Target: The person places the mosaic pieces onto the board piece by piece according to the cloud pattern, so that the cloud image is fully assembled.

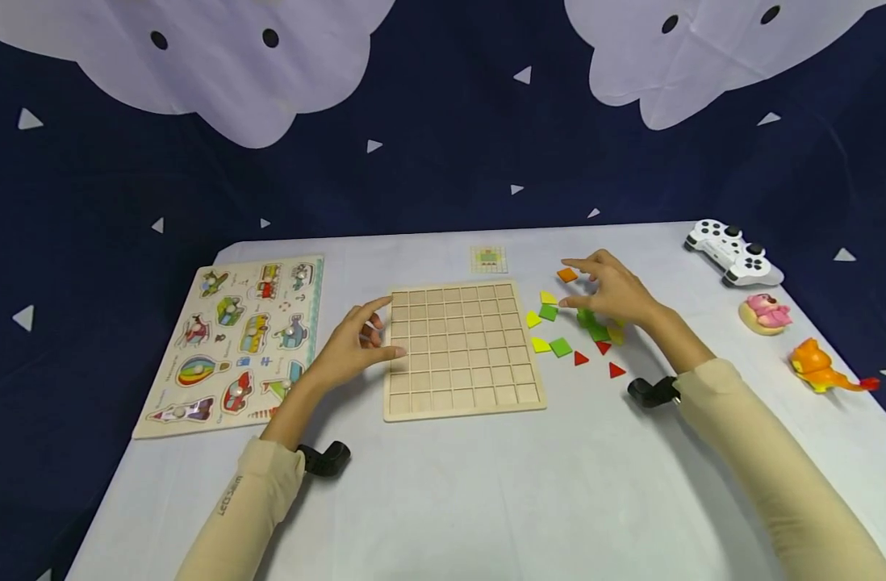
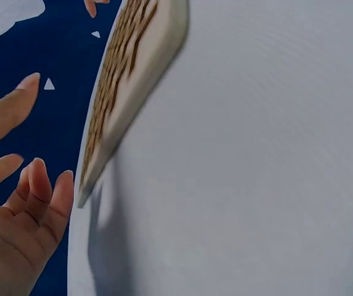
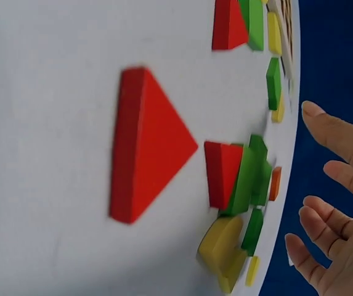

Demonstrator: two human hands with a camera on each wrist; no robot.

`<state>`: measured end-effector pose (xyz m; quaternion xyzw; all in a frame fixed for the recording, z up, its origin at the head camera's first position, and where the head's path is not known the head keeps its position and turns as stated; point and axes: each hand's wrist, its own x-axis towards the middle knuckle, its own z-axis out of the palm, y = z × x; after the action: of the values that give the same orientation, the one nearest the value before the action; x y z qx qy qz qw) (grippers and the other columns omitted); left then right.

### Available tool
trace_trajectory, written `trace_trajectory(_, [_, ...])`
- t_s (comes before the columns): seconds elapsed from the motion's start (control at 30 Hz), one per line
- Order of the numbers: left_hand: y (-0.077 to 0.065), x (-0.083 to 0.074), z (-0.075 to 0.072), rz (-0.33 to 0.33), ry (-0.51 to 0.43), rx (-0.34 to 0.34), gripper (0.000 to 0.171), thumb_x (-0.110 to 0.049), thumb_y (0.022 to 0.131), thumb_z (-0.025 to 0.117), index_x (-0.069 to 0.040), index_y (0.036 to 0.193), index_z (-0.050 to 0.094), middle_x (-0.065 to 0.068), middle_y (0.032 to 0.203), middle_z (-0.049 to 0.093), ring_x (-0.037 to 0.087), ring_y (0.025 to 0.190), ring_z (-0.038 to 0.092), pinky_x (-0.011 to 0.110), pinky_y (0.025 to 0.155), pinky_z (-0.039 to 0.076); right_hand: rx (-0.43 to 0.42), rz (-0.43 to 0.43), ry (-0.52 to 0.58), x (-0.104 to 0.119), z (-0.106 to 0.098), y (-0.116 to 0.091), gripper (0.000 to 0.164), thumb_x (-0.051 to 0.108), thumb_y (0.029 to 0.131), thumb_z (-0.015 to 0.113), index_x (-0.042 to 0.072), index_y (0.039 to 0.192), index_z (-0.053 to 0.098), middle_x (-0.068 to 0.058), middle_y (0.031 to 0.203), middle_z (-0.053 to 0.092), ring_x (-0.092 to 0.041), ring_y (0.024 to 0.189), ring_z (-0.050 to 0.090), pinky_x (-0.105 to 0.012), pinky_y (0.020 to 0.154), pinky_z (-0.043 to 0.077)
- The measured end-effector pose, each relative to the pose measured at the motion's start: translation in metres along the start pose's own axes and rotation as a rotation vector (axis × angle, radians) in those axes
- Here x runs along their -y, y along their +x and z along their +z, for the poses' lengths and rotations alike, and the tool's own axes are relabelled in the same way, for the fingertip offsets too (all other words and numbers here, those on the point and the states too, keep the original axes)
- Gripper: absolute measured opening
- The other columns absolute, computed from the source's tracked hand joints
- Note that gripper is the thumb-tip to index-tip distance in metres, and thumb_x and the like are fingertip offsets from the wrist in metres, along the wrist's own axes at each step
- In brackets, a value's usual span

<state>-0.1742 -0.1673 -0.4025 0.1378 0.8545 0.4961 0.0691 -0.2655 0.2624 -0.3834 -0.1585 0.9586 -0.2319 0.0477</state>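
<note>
A square wooden grid board (image 1: 463, 355) lies in the middle of the table in the head view. My left hand (image 1: 347, 347) is at its left edge, thumb and fingers spread apart, holding nothing. Over the loose coloured pieces to the board's right hovers my right hand (image 1: 617, 292), its fingers loosely bent and nothing between them. Below it are green pieces (image 1: 594, 326), partly hidden by the hand. Around them lie red triangles (image 1: 616, 370), yellow pieces (image 1: 541, 345), and an orange piece (image 1: 567, 275) near the index fingertip. The right wrist view shows a red triangle (image 3: 158, 148) up close.
A picture peg puzzle (image 1: 228, 347) lies at the left. Behind the board is a small patterned card (image 1: 489, 260). Along the right side are a white game controller (image 1: 733, 252), a pink figure on a round base (image 1: 766, 313) and an orange toy (image 1: 821, 367).
</note>
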Motion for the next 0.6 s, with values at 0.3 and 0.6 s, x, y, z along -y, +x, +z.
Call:
trace_trajectory(0.3, [-0.004, 0.016, 0.003, -0.031, 0.022, 0.033, 0.073, -0.016, 0.083, 0.081, -0.006, 0.147, 0.046, 0.013, 0.106, 0.047, 0.020, 0.087, 0.046, 0.026, 0.074, 0.042, 0.013, 0.059, -0.051, -0.017, -0.001, 0.008, 0.073, 0.040, 0.085, 0.076, 0.009, 0.146, 0.050, -0.020, 0.123, 0.048, -0.033, 0.104, 0.048, -0.050, 0.082, 0.045])
trace_trajectory(0.6, [-0.008, 0.026, 0.002, -0.065, -0.022, 0.042, 0.063, -0.005, 0.085, 0.076, 0.003, 0.141, 0.049, 0.012, 0.099, 0.047, 0.018, 0.082, 0.043, 0.022, 0.069, 0.039, 0.013, 0.080, -0.050, -0.020, 0.002, 0.011, 0.071, 0.044, 0.087, 0.074, 0.005, 0.143, 0.052, -0.022, 0.119, 0.051, -0.034, 0.104, 0.048, -0.051, 0.084, 0.044])
